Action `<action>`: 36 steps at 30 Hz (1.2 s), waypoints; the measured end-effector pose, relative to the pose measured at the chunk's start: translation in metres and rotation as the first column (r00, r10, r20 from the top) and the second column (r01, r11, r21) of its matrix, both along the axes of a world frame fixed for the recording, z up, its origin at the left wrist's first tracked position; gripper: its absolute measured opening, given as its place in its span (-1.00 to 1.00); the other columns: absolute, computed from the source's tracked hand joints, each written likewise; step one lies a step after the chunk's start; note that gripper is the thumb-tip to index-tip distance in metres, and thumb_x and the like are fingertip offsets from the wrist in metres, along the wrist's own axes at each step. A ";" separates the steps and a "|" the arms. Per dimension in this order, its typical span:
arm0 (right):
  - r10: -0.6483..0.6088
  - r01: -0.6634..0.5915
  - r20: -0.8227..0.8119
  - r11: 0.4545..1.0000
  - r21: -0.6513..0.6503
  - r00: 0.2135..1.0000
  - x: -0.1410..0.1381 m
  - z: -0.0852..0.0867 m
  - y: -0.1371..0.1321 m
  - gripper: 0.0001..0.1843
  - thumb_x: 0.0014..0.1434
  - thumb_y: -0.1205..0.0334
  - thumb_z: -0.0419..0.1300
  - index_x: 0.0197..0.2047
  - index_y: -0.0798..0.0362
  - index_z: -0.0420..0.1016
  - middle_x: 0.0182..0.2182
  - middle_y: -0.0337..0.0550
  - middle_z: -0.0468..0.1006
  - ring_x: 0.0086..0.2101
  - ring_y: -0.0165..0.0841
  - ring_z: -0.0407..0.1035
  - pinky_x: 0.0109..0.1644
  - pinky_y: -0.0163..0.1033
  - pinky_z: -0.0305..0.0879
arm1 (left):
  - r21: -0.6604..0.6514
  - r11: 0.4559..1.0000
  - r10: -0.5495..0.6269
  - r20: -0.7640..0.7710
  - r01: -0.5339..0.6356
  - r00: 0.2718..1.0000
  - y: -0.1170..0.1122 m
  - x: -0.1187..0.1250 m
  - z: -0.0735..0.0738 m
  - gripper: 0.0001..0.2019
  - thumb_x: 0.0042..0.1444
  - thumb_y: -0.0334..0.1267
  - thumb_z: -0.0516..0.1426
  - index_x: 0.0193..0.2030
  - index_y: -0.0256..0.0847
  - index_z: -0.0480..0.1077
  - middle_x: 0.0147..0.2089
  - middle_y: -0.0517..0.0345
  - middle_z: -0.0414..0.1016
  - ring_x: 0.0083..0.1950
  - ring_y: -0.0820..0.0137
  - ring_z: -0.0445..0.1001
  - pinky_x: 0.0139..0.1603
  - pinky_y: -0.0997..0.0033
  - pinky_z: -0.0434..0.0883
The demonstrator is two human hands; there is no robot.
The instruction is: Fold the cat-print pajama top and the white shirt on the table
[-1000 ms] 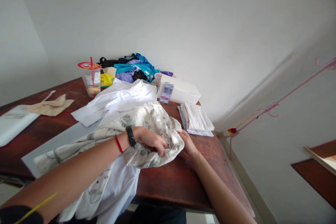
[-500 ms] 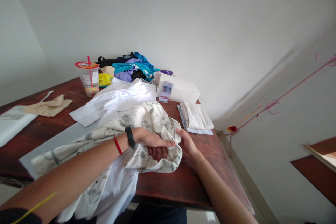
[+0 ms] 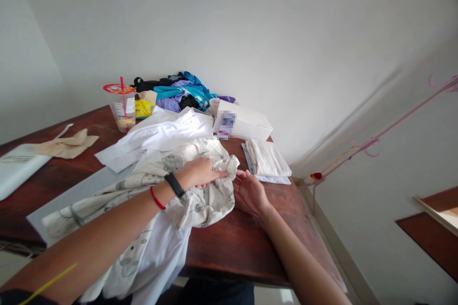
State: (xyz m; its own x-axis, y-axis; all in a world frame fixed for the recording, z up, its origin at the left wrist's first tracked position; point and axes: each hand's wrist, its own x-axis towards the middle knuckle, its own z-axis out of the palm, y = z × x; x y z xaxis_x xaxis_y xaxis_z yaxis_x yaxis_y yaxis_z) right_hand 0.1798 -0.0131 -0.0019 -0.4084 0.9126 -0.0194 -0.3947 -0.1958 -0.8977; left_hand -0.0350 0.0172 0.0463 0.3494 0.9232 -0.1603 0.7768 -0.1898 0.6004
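A cream garment with a grey print (image 3: 150, 186) lies across the dark wooden table (image 3: 232, 243) and hangs over its near edge. My left hand (image 3: 200, 172), with a black band and a red string on the wrist, pinches the garment's bunched right end. My right hand (image 3: 249, 189) is just right of that end, palm up, fingers spread, holding nothing and touching the cloth's edge at most.
A white shirt (image 3: 157, 136) lies behind the garment. Farther back are a heap of coloured clothes (image 3: 181, 90), a plastic cup with a red straw (image 3: 121, 105) and a white box (image 3: 245, 121). Folded pale cloths (image 3: 266, 159) sit at the right, a beige cloth (image 3: 66, 145) at the left.
My left hand has moved up and away from me, drawing the garment's end with it. My right hand has let go of the cloth and opened.
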 end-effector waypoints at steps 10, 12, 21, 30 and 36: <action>-0.013 0.013 0.040 1.000 0.013 0.999 -0.001 0.001 -0.002 -0.57 0.23 -0.13 0.24 0.01 -0.03 0.60 -0.10 -0.12 0.64 -0.20 -0.21 0.49 -0.08 -0.12 0.37 | 0.567 0.805 -0.226 0.020 0.175 0.974 -0.023 0.017 0.003 -0.72 0.17 -0.03 0.28 -0.41 -0.12 0.38 -0.39 0.28 0.52 -0.32 0.33 0.51 -0.33 0.40 0.20; -0.019 0.017 0.036 0.999 0.032 0.999 -0.002 0.002 -0.002 -0.57 0.23 -0.13 0.23 0.01 -0.03 0.60 -0.09 -0.13 0.64 -0.23 -0.24 0.47 -0.13 -0.17 0.35 | 0.620 0.769 -0.220 0.029 0.155 0.975 -0.025 0.021 -0.003 -0.72 0.11 -0.04 0.34 -0.33 -0.11 0.37 -0.31 0.29 0.53 -0.31 0.34 0.50 -0.36 0.39 0.21; -0.067 0.066 0.038 0.998 0.023 0.997 -0.003 -0.003 -0.001 -0.52 0.19 -0.12 0.28 0.07 -0.02 0.61 -0.09 -0.09 0.64 -0.16 -0.22 0.47 -0.03 -0.16 0.34 | 0.550 0.834 -0.023 -0.020 0.030 1.000 -0.024 0.021 -0.010 -0.59 0.12 0.09 0.30 -0.10 -0.14 0.36 -0.08 0.07 0.51 -0.20 0.19 0.55 -0.33 0.30 0.33; -0.051 0.051 0.008 0.998 0.039 0.999 0.000 -0.011 0.003 -0.55 0.18 -0.12 0.31 0.02 -0.03 0.62 -0.12 -0.11 0.65 -0.10 -0.23 0.49 0.04 -0.16 0.37 | 0.519 0.852 -0.014 -0.099 0.063 0.995 -0.020 0.020 -0.016 -0.74 0.17 -0.23 0.14 -0.01 -0.20 0.41 0.02 -0.03 0.46 -0.16 0.16 0.56 -0.27 0.26 0.40; -0.056 0.056 0.003 0.997 0.060 0.998 0.000 -0.010 0.002 -0.55 0.18 -0.08 0.32 0.05 -0.03 0.62 -0.04 -0.09 0.63 -0.05 -0.21 0.48 0.06 -0.13 0.38 | 0.516 0.854 -0.017 -0.102 0.068 0.995 -0.019 0.019 -0.016 -0.81 0.20 -0.24 0.11 -0.06 -0.16 0.42 0.00 -0.01 0.48 -0.16 0.17 0.57 -0.24 0.27 0.42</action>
